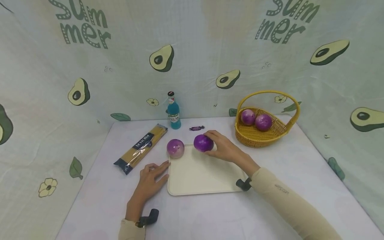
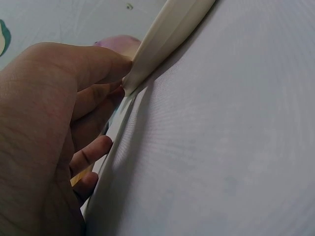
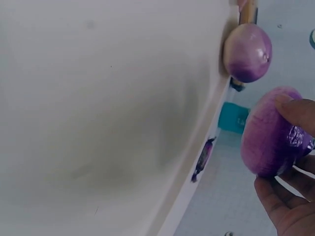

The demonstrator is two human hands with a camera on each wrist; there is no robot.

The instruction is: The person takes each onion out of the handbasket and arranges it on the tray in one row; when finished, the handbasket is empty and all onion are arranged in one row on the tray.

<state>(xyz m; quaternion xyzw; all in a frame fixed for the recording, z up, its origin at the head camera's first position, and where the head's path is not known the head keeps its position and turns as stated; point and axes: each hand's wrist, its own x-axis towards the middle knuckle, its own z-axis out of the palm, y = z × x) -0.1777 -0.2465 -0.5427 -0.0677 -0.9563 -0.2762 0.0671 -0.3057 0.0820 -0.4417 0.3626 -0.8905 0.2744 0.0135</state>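
Note:
My right hand (image 1: 223, 146) holds a round purple vegetable (image 1: 203, 143) over the back rim of the cream tray (image 1: 207, 176). The right wrist view shows the thumb on one side of this glossy vegetable (image 3: 270, 135) and the fingers on the other. A second vegetable of the same kind (image 1: 175, 148), pale pink shading to purple, sits at the tray's back left corner. My left hand (image 1: 151, 180) rests at the tray's left side, its thumb and forefinger touching the rim; the left wrist view shows the fingertips right at the tray edge (image 2: 157, 46).
A yellow wicker basket (image 1: 255, 141) with two more purple vegetables (image 1: 263, 122) stands at the back right. Behind the tray are a blue bottle (image 1: 174, 111) and a small wrapped candy (image 1: 196, 128). A pack of spaghetti (image 1: 141, 148) lies to the left.

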